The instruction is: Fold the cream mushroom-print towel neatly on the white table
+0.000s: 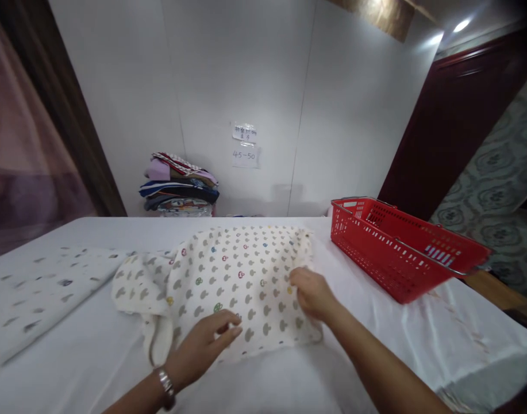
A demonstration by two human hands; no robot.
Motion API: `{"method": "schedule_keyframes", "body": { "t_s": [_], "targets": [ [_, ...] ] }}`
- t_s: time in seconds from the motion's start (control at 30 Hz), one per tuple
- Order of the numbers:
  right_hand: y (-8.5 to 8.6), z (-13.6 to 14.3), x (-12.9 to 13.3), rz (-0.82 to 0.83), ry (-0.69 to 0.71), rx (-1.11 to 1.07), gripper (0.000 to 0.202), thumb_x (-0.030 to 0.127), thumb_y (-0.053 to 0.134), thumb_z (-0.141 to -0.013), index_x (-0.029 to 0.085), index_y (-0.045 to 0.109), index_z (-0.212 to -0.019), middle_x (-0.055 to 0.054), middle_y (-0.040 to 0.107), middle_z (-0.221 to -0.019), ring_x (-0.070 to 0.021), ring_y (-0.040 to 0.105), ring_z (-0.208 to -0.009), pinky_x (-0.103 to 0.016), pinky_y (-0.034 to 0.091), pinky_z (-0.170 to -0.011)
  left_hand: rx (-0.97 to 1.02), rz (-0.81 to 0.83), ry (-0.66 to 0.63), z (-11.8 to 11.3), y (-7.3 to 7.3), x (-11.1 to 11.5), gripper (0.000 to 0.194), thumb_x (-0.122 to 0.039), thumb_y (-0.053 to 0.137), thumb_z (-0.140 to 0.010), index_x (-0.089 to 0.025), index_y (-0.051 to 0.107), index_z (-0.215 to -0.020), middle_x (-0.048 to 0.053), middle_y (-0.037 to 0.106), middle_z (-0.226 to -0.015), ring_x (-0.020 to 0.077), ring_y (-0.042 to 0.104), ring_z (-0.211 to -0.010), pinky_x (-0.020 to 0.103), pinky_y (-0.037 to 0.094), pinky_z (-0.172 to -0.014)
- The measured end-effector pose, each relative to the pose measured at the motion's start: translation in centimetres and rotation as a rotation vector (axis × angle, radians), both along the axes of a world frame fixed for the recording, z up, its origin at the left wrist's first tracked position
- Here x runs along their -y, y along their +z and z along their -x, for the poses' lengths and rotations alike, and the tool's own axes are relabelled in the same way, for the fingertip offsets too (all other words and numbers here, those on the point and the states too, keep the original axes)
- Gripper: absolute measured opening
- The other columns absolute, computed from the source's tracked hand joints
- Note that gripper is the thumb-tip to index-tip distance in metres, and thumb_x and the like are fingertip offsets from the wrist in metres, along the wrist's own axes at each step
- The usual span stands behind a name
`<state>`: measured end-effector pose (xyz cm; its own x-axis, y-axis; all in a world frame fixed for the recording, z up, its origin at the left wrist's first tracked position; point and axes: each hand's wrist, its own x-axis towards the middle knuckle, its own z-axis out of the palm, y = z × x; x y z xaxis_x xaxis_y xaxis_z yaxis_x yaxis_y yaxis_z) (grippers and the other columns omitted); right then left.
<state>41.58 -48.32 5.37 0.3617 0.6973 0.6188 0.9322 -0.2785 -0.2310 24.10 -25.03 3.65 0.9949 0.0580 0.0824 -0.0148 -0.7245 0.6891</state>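
A white cloth (241, 276) printed with small grey and coloured mushroom-like shapes lies spread on the bed in front of me. Its left part is bunched and folded over, and I cannot tell if it is a garment. My right hand (311, 292) has its fingers curled on the cloth's right side, gripping it. Over the cloth's lower left part is my left hand (207, 342), thumb and fingers apart and nothing in them. A bracelet (165, 386) circles my left wrist.
Farther left lies another pale printed cloth (52, 287). A red plastic basket (375, 250) with wire handles stands at the right on the white-covered surface (362, 345). Folded clothes (181, 187) are stacked behind its far edge, by a wall (246, 69) with paper labels.
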Motion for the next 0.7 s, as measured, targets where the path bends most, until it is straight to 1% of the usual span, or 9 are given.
{"method": "schedule_keyframes", "body": {
  "t_s": [0.03, 0.1, 0.13, 0.2, 0.37, 0.43, 0.57, 0.63, 0.7],
  "targets": [
    [-0.3, 1.4, -2.0, 0.083, 0.061, 0.032, 0.027, 0.006, 0.038, -0.066, 0.021, 0.056, -0.078, -0.006, 0.063, -0.086, -0.0201, 0.056, -0.083, -0.032, 0.046, -0.073, -0.050, 0.203, 0.058, -0.8, 0.3, 0.9, 0.036, -0.050, 0.041, -0.085, -0.023, 0.063, -0.091, 0.004, 0.066, -0.085, 0.0191, 0.060, -0.075, 0.031, 0.048, -0.070],
    [-1.3, 3.8, -5.1, 0.186, 0.140, 0.043, 0.021, 0.008, 0.040, -0.069, 0.020, 0.055, -0.078, -0.005, 0.060, -0.080, -0.0190, 0.054, -0.075, -0.030, 0.045, -0.067, -0.077, 0.592, 0.143, -2.2, 0.1, 2.6, 0.041, -0.054, 0.048, -0.080, -0.019, 0.064, -0.096, 0.006, 0.066, -0.092, 0.0192, 0.060, -0.079, 0.030, 0.049, -0.071],
    [-1.9, 4.6, -6.1, 0.208, 0.161, 0.022, 0.019, 0.009, 0.041, -0.071, 0.019, 0.055, -0.079, -0.005, 0.059, -0.079, -0.0183, 0.053, -0.073, -0.030, 0.044, -0.066, -0.057, 0.745, 0.172, -2.7, -0.2, 3.3, 0.043, -0.054, 0.054, -0.077, -0.018, 0.063, -0.099, 0.008, 0.066, -0.097, 0.0199, 0.060, -0.083, 0.030, 0.050, -0.071],
    [-2.9, 5.4, -7.4, 0.218, 0.185, -0.061, 0.016, 0.010, 0.042, -0.073, 0.018, 0.054, -0.080, -0.005, 0.059, -0.080, -0.0169, 0.052, -0.074, -0.028, 0.043, -0.067, -0.006, 0.962, 0.226, -3.2, -1.4, 4.2, 0.047, -0.052, 0.064, -0.071, -0.017, 0.063, -0.103, 0.009, 0.064, -0.104, 0.0218, 0.060, -0.090, 0.029, 0.050, -0.073],
    [-4.2, 4.6, -8.8, 0.244, 0.308, -0.326, 0.023, 0.009, 0.041, -0.078, 0.020, 0.056, -0.091, -0.002, 0.061, -0.088, -0.0137, 0.055, -0.082, -0.024, 0.042, -0.073, -0.014, 1.292, 0.356, -2.8, -4.2, 4.4, 0.047, -0.043, 0.073, -0.065, -0.018, 0.063, -0.103, 0.009, 0.065, -0.104, 0.0233, 0.060, -0.097, 0.030, 0.049, -0.080],
    [-4.4, 4.2, -9.3, 0.247, 0.350, -0.418, 0.028, 0.007, 0.042, -0.077, 0.020, 0.058, -0.096, -0.001, 0.062, -0.092, -0.0129, 0.056, -0.085, -0.023, 0.042, -0.076, -0.027, 1.372, 0.396, -2.6, -4.7, 4.2, 0.044, -0.040, 0.075, -0.063, -0.018, 0.064, -0.099, 0.008, 0.066, -0.102, 0.0231, 0.061, -0.097, 0.029, 0.050, -0.080],
    [-5.0, 4.4, -10.1, 0.277, 0.375, -0.530, 0.036, 0.005, 0.045, -0.073, 0.022, 0.062, -0.100, 0.000, 0.065, -0.095, -0.0138, 0.057, -0.089, -0.025, 0.042, -0.080, -0.055, 1.494, 0.441, -2.5, -5.0, 3.9, 0.035, -0.032, 0.078, -0.058, -0.018, 0.066, -0.088, 0.007, 0.068, -0.096, 0.0235, 0.063, -0.095, 0.029, 0.050, -0.078],
    [-5.3, 4.3, -10.2, 0.300, 0.373, -0.622, 0.041, 0.005, 0.048, -0.072, 0.023, 0.062, -0.107, 0.000, 0.065, -0.098, -0.0135, 0.058, -0.084, -0.026, 0.044, -0.077, -0.111, 1.564, 0.448, -2.4, -5.3, 3.7, 0.034, -0.031, 0.077, -0.057, -0.018, 0.066, -0.086, 0.007, 0.069, -0.093, 0.0243, 0.063, -0.093, 0.031, 0.050, -0.078],
    [-5.4, 3.3, -10.5, 0.314, 0.391, -0.774, 0.042, 0.007, 0.051, -0.073, 0.024, 0.062, -0.110, -0.001, 0.064, -0.103, -0.0111, 0.058, -0.073, -0.024, 0.046, -0.067, -0.174, 1.616, 0.461, -2.3, -5.9, 3.6, 0.037, -0.032, 0.078, -0.056, -0.019, 0.066, -0.089, 0.007, 0.070, -0.089, 0.0250, 0.064, -0.091, 0.032, 0.050, -0.078]
  ]
}}
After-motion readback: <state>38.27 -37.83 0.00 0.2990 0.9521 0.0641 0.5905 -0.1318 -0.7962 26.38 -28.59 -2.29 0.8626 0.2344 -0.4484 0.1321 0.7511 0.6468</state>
